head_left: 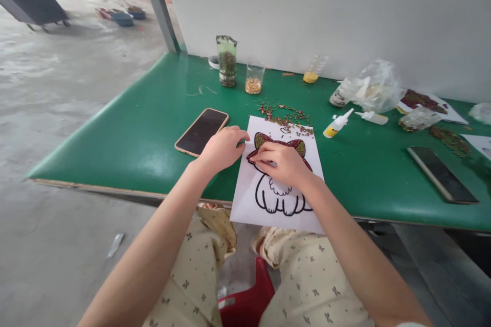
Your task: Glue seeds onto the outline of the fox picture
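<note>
A white sheet with a black cat outline lies at the table's front edge, its lower end past the edge. Red and green grains fill the cat's ears and upper head. My right hand is over the cat's face, thumb and finger pinched at the left cheek; whatever they hold is too small to make out. Beside the sheet's left edge rests my left hand, fingers loosely bent and apart, nothing seen in it. A smartphone lies just behind that hand. Loose red and green grains spread over the sheet's top and the table.
A green cup and a clear cup of yellow grains stand at the back. On the right are glue bottles, a plastic bag, a second phone and another grain-covered picture. A red stool is below.
</note>
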Available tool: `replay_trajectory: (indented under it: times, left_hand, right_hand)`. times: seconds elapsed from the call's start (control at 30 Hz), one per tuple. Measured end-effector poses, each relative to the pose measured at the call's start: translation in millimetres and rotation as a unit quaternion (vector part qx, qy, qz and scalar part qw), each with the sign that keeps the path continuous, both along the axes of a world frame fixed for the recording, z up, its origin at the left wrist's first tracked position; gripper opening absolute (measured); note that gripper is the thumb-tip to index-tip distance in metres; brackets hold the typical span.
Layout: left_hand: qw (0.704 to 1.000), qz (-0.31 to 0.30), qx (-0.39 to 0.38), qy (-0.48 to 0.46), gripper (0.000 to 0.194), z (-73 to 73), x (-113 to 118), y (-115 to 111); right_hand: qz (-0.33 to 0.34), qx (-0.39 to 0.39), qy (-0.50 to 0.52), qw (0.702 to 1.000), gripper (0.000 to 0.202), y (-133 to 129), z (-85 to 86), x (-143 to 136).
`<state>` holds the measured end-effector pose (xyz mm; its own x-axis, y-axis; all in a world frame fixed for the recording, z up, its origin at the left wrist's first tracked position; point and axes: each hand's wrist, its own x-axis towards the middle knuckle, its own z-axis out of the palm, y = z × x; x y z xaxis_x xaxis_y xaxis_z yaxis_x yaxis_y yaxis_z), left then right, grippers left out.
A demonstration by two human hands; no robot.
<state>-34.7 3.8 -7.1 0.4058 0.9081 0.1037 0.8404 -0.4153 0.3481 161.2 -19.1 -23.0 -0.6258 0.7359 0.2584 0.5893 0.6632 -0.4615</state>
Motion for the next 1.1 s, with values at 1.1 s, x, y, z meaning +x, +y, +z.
replay_trajectory:
  times: [1.1]
  left_hand:
    - [1.000,-0.002,-0.020,0.006,0.046,0.5,-0.7,0.5]
  right_hand:
    - [0.012,0.019,-0.008,1.000,0.021,-0.7,-0.2,4.1]
